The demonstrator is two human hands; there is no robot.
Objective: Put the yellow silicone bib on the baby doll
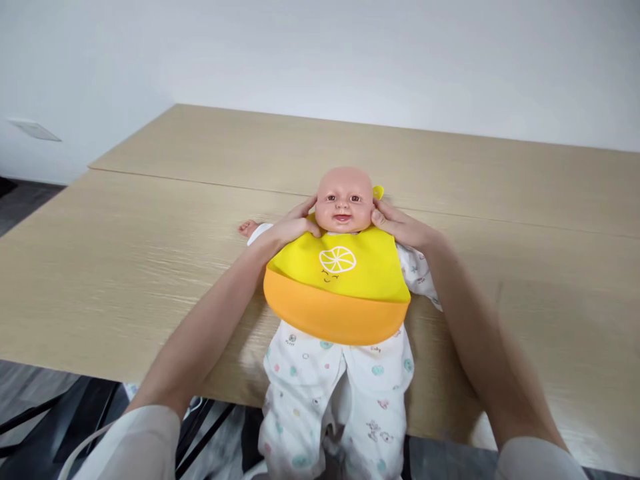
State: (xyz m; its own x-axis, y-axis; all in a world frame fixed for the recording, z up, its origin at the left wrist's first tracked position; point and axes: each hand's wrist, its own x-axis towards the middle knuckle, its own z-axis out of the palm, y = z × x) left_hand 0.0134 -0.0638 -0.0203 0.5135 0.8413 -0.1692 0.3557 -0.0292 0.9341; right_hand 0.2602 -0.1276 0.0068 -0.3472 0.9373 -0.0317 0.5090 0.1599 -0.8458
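Observation:
A baby doll (344, 200) in a white patterned romper lies on its back on the wooden table (125, 253), legs hanging over the near edge. A yellow and orange silicone bib (337, 283) with a lemon print covers its chest. My left hand (293, 227) grips the bib's neck strap beside the doll's left cheek. My right hand (397, 223) holds the other strap end by the doll's neck, where a yellow tab (378, 192) sticks out. Both hands have their fingers curled.
The table runs wide to both sides and back to a white wall (350, 53). Dark chair or table legs (50, 413) show below the near edge at the left. A wall plate (34, 129) sits at the far left.

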